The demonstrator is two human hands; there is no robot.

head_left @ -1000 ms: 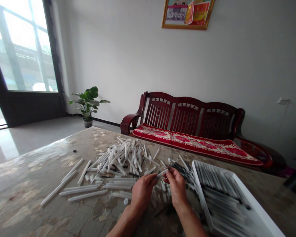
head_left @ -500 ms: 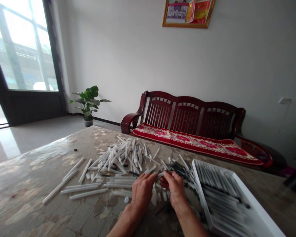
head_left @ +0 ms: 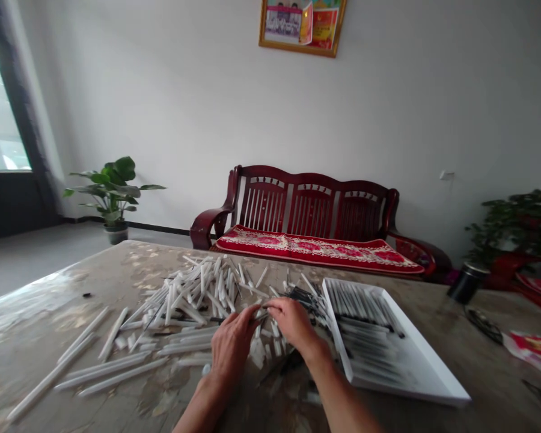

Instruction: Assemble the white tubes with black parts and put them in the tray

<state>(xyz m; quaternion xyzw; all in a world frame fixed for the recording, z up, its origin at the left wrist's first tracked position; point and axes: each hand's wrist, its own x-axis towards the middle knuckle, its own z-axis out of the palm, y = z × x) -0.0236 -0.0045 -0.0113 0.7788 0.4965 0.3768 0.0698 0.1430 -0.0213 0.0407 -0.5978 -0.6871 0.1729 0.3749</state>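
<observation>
My left hand and my right hand meet fingertip to fingertip above the table, both closed in a pinch. Between them is a thin pen piece, mostly covered by the fingers. Left of and beyond the hands lies a loose heap of white pen barrels. Several more barrels lie flat nearer the left side. Short translucent pieces are scattered beneath my hands. Dark thin pen parts lie just beyond my right hand, beside a white tray holding rows of pens.
The patterned table reaches toward a red wooden bench with a red floral cover. A black cylindrical container, a dark cable and a red-and-white packet are at the right. A potted plant stands at the left.
The view has turned right, so the whole tray and the table's right side now show. My hands stay together; my right hand has turned more palm-down over the piece.
</observation>
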